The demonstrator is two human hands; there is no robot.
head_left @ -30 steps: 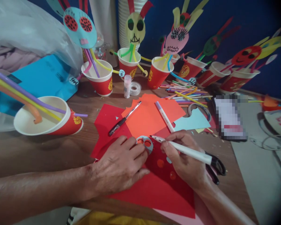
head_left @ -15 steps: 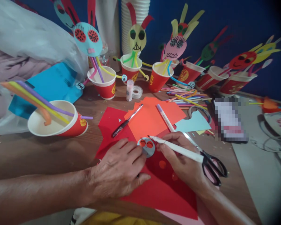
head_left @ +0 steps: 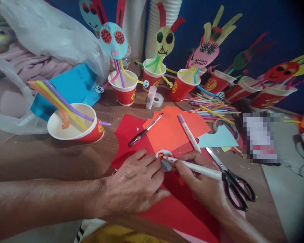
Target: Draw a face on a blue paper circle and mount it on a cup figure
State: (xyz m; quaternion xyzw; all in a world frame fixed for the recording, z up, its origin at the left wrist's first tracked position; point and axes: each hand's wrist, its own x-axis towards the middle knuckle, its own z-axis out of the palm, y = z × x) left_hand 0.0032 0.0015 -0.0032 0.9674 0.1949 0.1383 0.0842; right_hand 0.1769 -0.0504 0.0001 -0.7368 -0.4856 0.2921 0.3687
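A small light-blue paper face [head_left: 166, 165] with orange-red eye pieces lies over the red paper [head_left: 190, 211]. Curled fingers of my left hand [head_left: 139, 184] hold it down at its left edge; the fingertips are hidden. In my right hand [head_left: 201, 184] is a white marker [head_left: 202, 169], gripped near its front. Its tip touches or hovers just over the eyes, where black lines show. Beyond the hands, an orange sheet [head_left: 177, 130] bears a black-tipped pen [head_left: 146, 130] and a second white marker [head_left: 188, 132]. Scissors [head_left: 234, 184] lie right of my right hand.
Red cups with straw-limbed paper figures, such as one cup [head_left: 123, 92], line the back. A tipped cup [head_left: 88, 135] holding straws lies left. Around the middle are a glue stick [head_left: 151, 98], clear tape [head_left: 158, 100] and loose straws [head_left: 212, 106]. A phone [head_left: 262, 138] sits right.
The marker tip has moved from beside the paper face's right edge onto its eye area. My left hand keeps its hold. The whole view has shifted, so things appear farther right.
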